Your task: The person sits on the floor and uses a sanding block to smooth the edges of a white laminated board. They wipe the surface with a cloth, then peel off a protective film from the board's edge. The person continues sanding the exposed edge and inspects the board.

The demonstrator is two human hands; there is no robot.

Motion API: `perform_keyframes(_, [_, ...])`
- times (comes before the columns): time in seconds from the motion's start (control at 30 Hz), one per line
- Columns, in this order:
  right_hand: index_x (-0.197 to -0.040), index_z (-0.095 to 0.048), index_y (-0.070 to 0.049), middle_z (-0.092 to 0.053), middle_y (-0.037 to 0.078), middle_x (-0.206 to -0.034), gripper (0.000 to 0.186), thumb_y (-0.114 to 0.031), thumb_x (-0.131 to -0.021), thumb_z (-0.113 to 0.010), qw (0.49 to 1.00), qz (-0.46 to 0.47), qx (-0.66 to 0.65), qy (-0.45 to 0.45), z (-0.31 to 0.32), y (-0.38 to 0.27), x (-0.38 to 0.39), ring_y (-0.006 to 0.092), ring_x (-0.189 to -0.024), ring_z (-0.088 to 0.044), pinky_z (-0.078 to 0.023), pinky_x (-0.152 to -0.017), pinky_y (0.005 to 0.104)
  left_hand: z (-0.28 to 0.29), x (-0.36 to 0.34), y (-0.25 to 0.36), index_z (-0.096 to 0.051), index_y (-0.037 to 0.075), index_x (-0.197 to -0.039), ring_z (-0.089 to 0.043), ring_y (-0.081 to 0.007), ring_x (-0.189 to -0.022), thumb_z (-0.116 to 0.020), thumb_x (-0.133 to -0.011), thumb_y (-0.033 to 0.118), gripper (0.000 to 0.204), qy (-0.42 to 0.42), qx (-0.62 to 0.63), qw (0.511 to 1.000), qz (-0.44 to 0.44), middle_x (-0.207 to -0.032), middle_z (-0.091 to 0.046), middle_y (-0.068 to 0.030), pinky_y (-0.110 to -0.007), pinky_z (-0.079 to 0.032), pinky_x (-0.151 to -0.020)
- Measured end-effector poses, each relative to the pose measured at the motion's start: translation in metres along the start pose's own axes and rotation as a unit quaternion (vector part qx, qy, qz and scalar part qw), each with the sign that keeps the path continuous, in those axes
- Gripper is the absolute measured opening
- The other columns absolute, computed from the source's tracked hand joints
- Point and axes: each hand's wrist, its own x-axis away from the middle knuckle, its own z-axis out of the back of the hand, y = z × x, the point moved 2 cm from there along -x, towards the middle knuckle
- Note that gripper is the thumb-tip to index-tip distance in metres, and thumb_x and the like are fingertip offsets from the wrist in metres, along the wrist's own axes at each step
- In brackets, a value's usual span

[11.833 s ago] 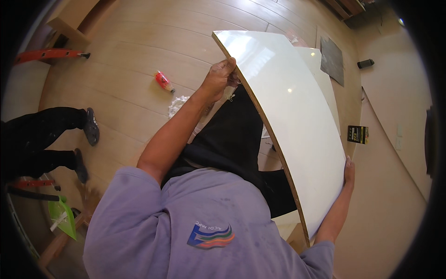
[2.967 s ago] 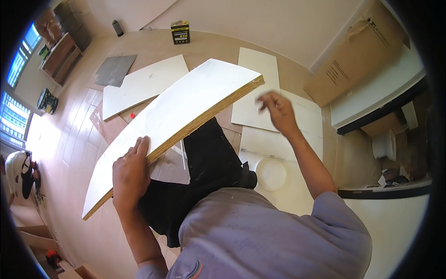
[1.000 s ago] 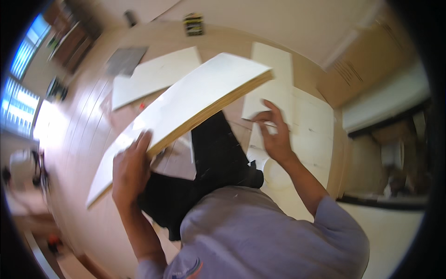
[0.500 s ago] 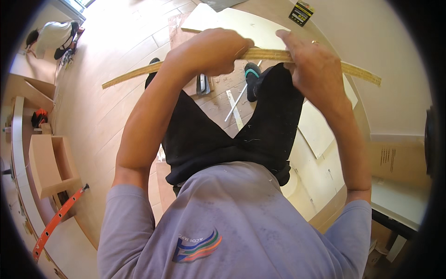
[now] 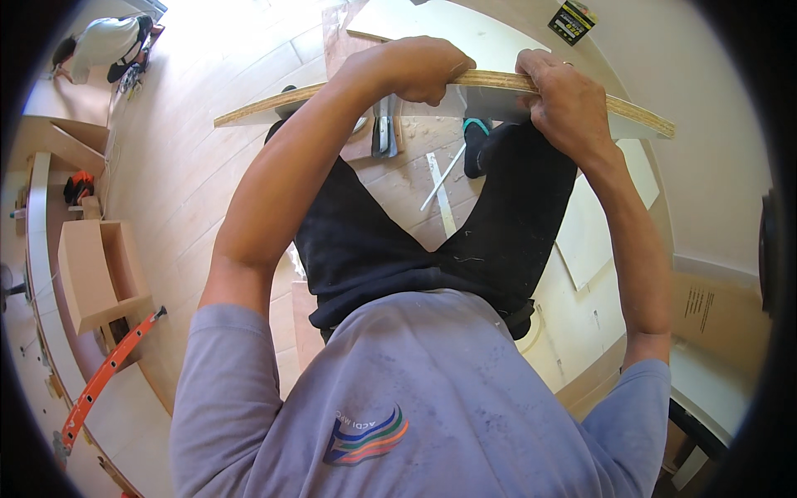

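Observation:
A plywood board (image 5: 498, 80) stands on edge across the front of my knees, its layered brown edge up and part of a pale face visible below. My left hand (image 5: 427, 70) is closed on the top edge near the middle, fingers curled over it. Farther right, my right hand (image 5: 571, 104) grips the same edge, with the thumb on the near side. Under the board, on the floor between my legs, lie a metal-bladed tool (image 5: 384, 129) and a thin white strip (image 5: 442, 195). The board's lower part is hidden.
Large pale panels (image 5: 610, 220) lie on the floor at right and ahead. A black-and-yellow box (image 5: 573, 22) stands by the wall. At left are an open wooden box (image 5: 104, 270), an orange level (image 5: 112, 369) and an orange-black tool (image 5: 79, 188). Another person (image 5: 108, 48) crouches far left.
The board has tilted, so more of its pale face shows below the edge. Both hands keep hold of it and have moved with it. The whole view has shifted slightly.

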Motion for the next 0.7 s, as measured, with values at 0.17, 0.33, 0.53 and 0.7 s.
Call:
perform_keyframes(0.17, [-0.102,-0.062,-0.007,-0.071,0.013,-0.103,0.025,-0.008,-0.081,-0.075,0.998,-0.025,-0.043,-0.033,-0.028,0.018,-0.001,0.0387,-0.101,-0.069,-0.054,-0.081,0.0515,-0.012,-0.025,-0.01,-0.068,0.003,-0.127,-0.069,-0.041,-0.108,-0.078,-0.073,0.003,0.056,-0.09,-0.012,0.996,0.011,-0.11,-0.073,-0.0231,-0.049,-0.053,-0.095])
perform_keyframes(0.33, [-0.1,-0.06,-0.008,-0.07,0.014,-0.104,0.028,-0.011,-0.079,-0.079,0.99,-0.082,-0.061,-0.095,-0.048,0.039,-0.007,0.0397,-0.102,-0.068,-0.052,-0.082,0.0521,-0.035,-0.064,-0.022,-0.071,-0.001,-0.109,-0.071,-0.0402,-0.106,-0.078,-0.073,0.004,0.037,-0.135,-0.029,0.99,0.0,-0.105,-0.074,-0.0231,-0.049,-0.054,-0.093])
perform_keyframes(0.53, [-0.097,-0.061,-0.007,-0.071,0.015,-0.099,0.028,-0.009,-0.077,-0.081,0.976,-0.133,-0.098,-0.142,-0.076,0.063,-0.019,0.0391,-0.099,-0.068,-0.051,-0.081,0.0503,-0.053,-0.097,-0.037,-0.073,-0.001,-0.109,-0.072,-0.0377,-0.107,-0.079,-0.075,0.004,0.035,-0.18,0.001,0.983,0.025,-0.107,-0.075,-0.0216,-0.048,-0.055,-0.093])
perform_keyframes(0.7, [-0.097,-0.061,-0.006,-0.071,0.016,-0.099,0.03,-0.008,-0.076,-0.082,0.973,-0.122,-0.097,-0.171,-0.1,0.076,-0.04,0.0394,-0.098,-0.068,-0.051,-0.08,0.0498,-0.077,-0.112,-0.059,-0.078,0.001,-0.11,-0.073,-0.0379,-0.105,-0.081,-0.077,0.004,0.033,-0.172,0.008,0.985,0.03,-0.109,-0.076,-0.0216,-0.047,-0.056,-0.09])
